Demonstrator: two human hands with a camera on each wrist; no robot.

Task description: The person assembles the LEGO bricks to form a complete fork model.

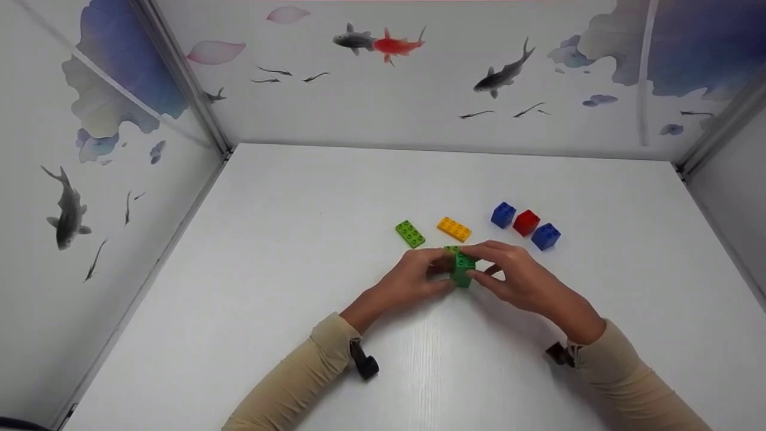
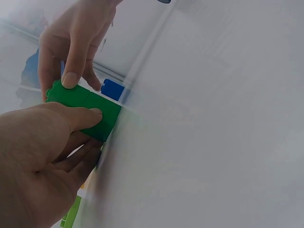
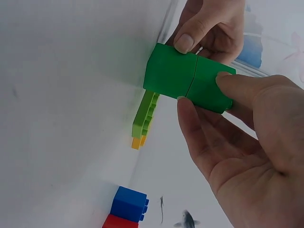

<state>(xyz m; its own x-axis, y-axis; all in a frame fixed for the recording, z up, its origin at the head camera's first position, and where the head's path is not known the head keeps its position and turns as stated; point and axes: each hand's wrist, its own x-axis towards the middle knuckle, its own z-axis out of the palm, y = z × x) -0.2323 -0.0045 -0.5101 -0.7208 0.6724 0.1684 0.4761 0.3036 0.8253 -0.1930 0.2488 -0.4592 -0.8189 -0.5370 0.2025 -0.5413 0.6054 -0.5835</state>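
Observation:
Two green bricks stand one on top of the other between the hands, a thin seam showing where they meet. My left hand grips the lower green brick, with its thumb on the near face. On the upper green brick, the thumb and fingers of my right hand pinch the sides near the top. Studs show on top in the head view. Just behind the stack, a lime green piece peeks out, mostly hidden by the bricks and fingers.
Beyond the hands lie a lime green flat brick and a yellow flat brick. Farther right, a blue brick, a red brick and another blue brick form a slanting row. Printed panels wall the white table.

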